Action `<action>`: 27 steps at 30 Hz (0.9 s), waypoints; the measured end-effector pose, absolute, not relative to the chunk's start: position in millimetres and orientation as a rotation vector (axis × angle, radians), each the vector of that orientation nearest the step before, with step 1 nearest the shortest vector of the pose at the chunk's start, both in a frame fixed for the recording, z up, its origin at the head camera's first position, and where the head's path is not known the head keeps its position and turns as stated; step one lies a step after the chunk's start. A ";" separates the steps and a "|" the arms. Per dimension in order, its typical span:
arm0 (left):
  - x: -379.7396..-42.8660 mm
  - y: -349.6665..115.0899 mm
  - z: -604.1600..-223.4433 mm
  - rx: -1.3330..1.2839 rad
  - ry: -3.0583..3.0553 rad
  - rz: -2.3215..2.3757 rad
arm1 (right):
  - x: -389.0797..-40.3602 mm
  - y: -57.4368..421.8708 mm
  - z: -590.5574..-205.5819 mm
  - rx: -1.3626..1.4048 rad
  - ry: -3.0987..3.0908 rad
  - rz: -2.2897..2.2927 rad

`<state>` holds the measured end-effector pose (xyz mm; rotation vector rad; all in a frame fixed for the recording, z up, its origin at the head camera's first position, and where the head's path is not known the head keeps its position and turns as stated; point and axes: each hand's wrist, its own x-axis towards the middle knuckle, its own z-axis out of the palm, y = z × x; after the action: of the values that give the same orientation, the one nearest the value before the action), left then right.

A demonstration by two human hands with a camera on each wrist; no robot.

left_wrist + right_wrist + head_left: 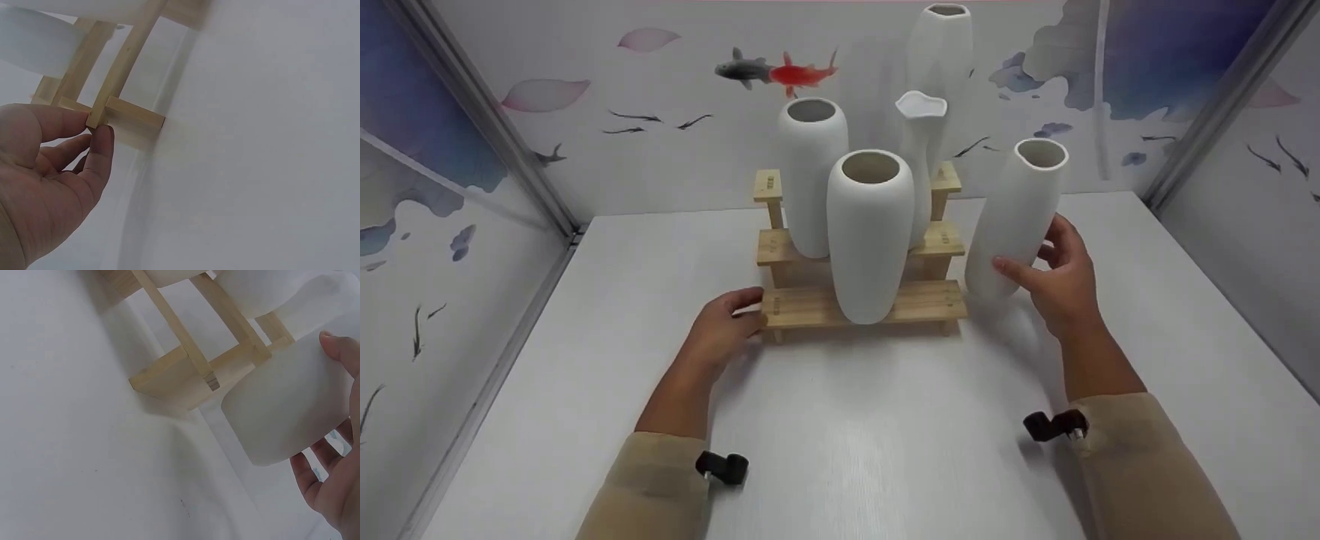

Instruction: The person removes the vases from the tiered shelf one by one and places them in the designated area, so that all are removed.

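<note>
A person's right hand (1065, 281) grips a white vase (1012, 221) just beside the right end of a three-step wooden stand (799, 306), fingers clamped on its lower part with the thumb across the near side. The vase tilts, its mouth to the right of its base; whether the base touches the white surface (840, 427) is hard to tell. At the opposite end, the left hand (718, 330) pinches the tip of the stand's lowest step, fingers clamped on the wood from above and below. A front vase (870, 244) stands on that step. On the middle step are a left vase (814, 176) and a wavy-rimmed vase (916, 169); behind rises a rear vase (939, 49), its base hidden. A grey fish (741, 69) and a red fish (804, 75) decorate the back wall (660, 172).
</note>
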<state>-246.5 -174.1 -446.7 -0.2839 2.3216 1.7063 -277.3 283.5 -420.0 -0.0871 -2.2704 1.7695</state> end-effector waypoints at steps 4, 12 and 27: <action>-245.8 -174.2 -447.6 -0.281 2.319 1.712 | -284.4 283.9 -423.9 -0.135 -2.293 1.774; -247.0 -172.1 -447.1 -0.262 2.321 1.717 | -304.7 284.5 -419.0 -0.186 -2.336 1.755; -245.5 -174.2 -447.1 -0.245 2.290 1.756 | -332.5 282.8 -430.4 -0.252 -2.300 1.900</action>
<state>-245.5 -174.2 -447.1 -0.2449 2.2902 1.7556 -332.5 282.8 -430.4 -0.2517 -2.3004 1.9000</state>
